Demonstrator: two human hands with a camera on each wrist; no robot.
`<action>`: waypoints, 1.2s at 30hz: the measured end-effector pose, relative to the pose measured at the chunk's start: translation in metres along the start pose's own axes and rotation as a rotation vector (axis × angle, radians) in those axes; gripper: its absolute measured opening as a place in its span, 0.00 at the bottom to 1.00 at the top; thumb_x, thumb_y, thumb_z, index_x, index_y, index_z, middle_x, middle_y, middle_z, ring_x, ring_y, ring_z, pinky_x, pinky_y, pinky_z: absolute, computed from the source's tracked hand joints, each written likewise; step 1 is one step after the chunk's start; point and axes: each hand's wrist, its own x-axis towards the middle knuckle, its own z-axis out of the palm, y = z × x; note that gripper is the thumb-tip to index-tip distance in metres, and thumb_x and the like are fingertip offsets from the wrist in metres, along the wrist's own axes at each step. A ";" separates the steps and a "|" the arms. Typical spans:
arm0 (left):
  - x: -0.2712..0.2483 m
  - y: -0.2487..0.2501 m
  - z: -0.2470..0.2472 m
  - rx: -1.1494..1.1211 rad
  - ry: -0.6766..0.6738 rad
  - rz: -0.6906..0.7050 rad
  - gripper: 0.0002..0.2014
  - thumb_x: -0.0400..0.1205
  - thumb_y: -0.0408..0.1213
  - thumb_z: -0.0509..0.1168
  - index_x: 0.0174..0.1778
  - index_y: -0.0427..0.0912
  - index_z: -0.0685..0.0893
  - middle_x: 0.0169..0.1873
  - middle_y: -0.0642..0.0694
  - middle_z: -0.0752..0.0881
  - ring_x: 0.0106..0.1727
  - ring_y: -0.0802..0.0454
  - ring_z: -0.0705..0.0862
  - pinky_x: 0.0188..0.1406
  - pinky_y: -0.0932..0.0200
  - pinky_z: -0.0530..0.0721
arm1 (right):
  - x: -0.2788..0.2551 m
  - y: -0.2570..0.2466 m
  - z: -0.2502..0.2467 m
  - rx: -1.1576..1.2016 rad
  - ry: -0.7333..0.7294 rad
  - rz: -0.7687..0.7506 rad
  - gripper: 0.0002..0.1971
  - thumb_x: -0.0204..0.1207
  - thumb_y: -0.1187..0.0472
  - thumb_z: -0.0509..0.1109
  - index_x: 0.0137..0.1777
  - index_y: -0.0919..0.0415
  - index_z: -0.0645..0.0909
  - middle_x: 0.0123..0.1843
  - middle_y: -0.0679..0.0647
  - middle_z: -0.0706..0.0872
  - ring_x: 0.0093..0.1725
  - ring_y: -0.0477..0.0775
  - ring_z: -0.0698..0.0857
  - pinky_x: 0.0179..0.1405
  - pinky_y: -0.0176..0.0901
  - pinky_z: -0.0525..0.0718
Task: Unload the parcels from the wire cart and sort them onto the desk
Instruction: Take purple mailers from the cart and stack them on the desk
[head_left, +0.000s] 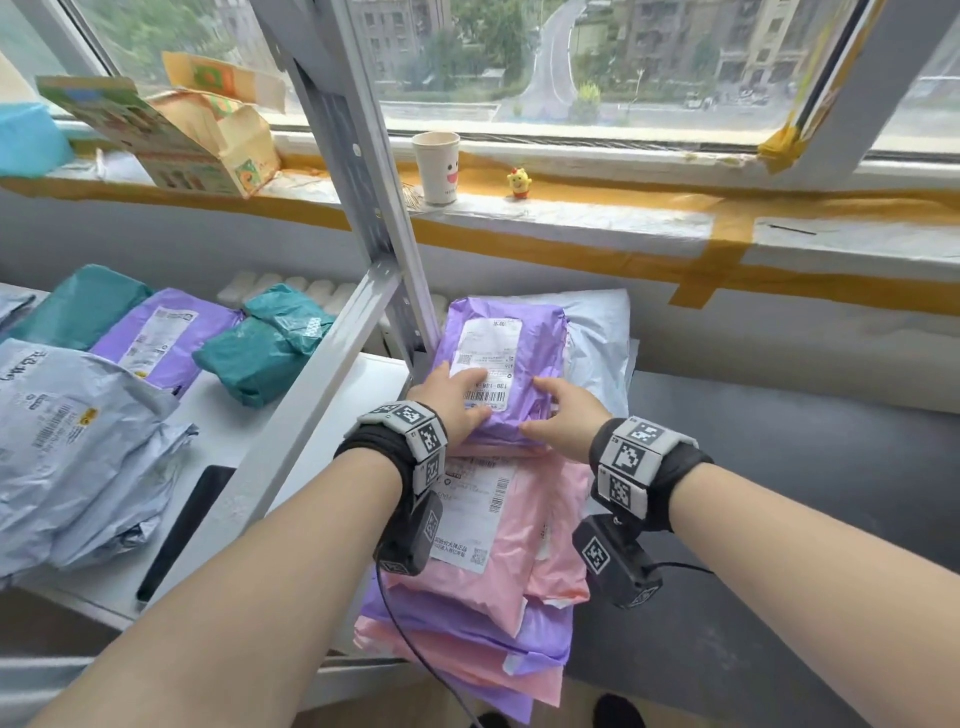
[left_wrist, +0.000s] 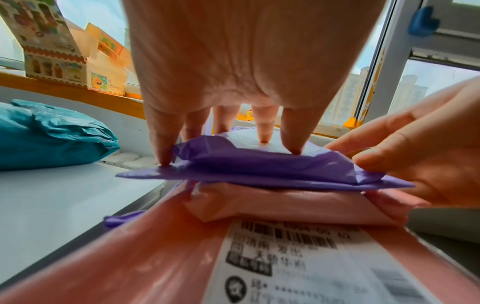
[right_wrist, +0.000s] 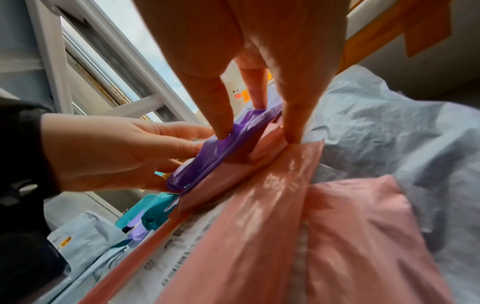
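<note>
Head view: both hands work on a purple parcel (head_left: 498, 369) that lies on top of a stack of pink and purple parcels (head_left: 498, 540) at the left edge of the dark bench (head_left: 779, 467), just beside the metal rack upright (head_left: 384, 249). The left hand (head_left: 449, 402) rests on the near-left part of the purple parcel with fingers extended over its white label (head_left: 485, 364). The right hand (head_left: 563, 418) takes the near-right corner.

Grip state: in the left wrist view the left fingertips (left_wrist: 292, 148) press down on the parcel top; nothing is enclosed. In the right wrist view the right fingers (right_wrist: 221, 127) pinch the parcel's purple edge, with one finger touching the pink parcel (right_wrist: 259, 226) below.

Step in hand, as a judgement: seating and squaring the purple parcel on its sorted stack. The next move calls for releasing both hands without dragging the slippery film, since the stack overhangs the near edge of the bench.

Containers: no wire cart is visible in any view. The white rack shelf (head_left: 249, 415) at left carries teal parcels (head_left: 260, 358), a purple parcel and pale blue-grey parcels (head_left: 72, 441). A large pale blue-grey parcel (head_left: 597, 343) lies behind the stack.
</note>
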 end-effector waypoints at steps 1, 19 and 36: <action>-0.001 0.002 -0.001 -0.003 0.006 -0.011 0.29 0.80 0.52 0.63 0.78 0.60 0.65 0.80 0.41 0.60 0.77 0.37 0.67 0.77 0.49 0.66 | 0.000 0.000 -0.001 0.010 0.012 0.010 0.35 0.74 0.60 0.72 0.80 0.59 0.62 0.76 0.56 0.73 0.72 0.54 0.75 0.68 0.39 0.72; -0.029 0.019 -0.029 0.024 0.170 0.052 0.26 0.82 0.51 0.59 0.77 0.56 0.67 0.75 0.39 0.68 0.75 0.36 0.66 0.75 0.45 0.67 | -0.030 -0.015 -0.023 0.209 0.228 0.053 0.34 0.74 0.64 0.71 0.79 0.58 0.63 0.77 0.57 0.71 0.72 0.56 0.75 0.61 0.39 0.74; -0.112 0.202 -0.013 0.118 0.151 0.588 0.26 0.84 0.48 0.59 0.78 0.48 0.66 0.75 0.41 0.69 0.74 0.40 0.71 0.73 0.49 0.72 | -0.172 0.072 -0.133 0.131 0.704 0.260 0.28 0.75 0.61 0.68 0.75 0.60 0.68 0.69 0.59 0.77 0.65 0.62 0.80 0.66 0.50 0.77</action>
